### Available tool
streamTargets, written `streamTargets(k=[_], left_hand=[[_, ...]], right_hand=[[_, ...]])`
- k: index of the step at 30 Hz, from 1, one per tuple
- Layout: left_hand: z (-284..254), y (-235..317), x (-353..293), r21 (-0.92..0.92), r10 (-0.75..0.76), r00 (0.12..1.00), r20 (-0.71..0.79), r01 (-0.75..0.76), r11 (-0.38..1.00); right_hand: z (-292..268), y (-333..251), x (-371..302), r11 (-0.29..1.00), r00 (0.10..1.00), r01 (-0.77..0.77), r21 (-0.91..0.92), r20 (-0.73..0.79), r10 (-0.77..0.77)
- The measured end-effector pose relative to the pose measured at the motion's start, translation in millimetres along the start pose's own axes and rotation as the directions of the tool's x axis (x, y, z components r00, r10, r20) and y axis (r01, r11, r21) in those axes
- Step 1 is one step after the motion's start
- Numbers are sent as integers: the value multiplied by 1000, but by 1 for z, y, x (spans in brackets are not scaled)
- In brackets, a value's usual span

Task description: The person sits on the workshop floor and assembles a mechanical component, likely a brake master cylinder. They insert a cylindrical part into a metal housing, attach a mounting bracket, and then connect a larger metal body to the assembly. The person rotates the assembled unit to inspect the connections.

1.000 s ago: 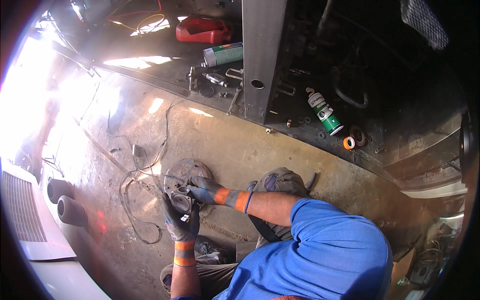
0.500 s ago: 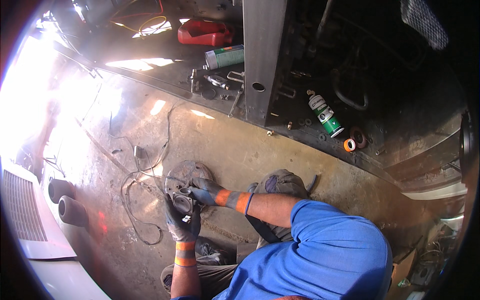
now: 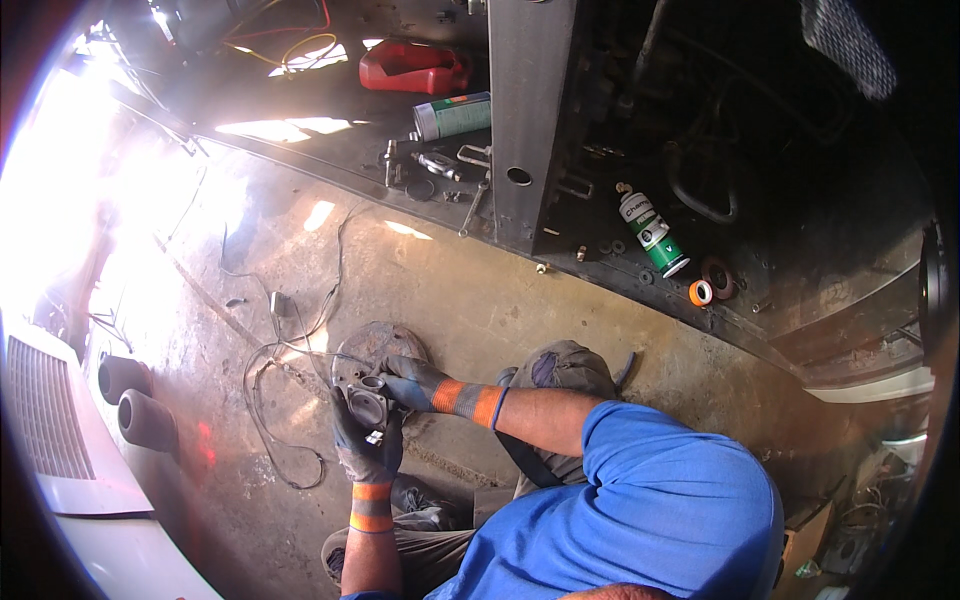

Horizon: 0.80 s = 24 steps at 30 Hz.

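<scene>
Basically, L hand [image 3: 359, 456] is clamped on a grey metal part [image 3: 367, 409] w/ a round recess, just lower-L of frame ctr; R hand [image 3: 412, 382] is closed on its upper-R side, fingertips partly hidden. Rusty round plate [image 3: 393, 340] on the floor [image 3: 480, 300], just above. Spray can [image 3: 653, 232] upper R; red container [image 3: 377, 68] upper L.

We identify grey fabric work gloves [image 3: 412, 384] with orange-and-grey banded cuffs [image 3: 371, 508], a grey round-mouthed metal part [image 3: 368, 407], a plain blue cloth shirt [image 3: 660, 500], a hollow red plastic container [image 3: 440, 78], and a white-and-green cylindrical spray can [image 3: 652, 232]. We note the tan-brown concrete floor [image 3: 480, 300].
</scene>
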<state>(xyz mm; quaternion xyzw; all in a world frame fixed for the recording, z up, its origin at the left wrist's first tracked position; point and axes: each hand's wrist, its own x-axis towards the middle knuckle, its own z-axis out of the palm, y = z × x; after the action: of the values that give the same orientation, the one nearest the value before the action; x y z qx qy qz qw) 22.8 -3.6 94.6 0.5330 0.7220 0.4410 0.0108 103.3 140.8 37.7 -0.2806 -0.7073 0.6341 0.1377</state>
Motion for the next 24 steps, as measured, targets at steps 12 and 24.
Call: streamTargets(k=[12,24], left_hand=[[-1,2,1,21,5,1000,4,-6,1000],[-2,0,-1,4,-11,1000,18,11,1000]], right_hand=[[-1,-1,1,1000,1000,8,-27,19,-8],[1,5,2,997,998,55,-48,-6,-55]])
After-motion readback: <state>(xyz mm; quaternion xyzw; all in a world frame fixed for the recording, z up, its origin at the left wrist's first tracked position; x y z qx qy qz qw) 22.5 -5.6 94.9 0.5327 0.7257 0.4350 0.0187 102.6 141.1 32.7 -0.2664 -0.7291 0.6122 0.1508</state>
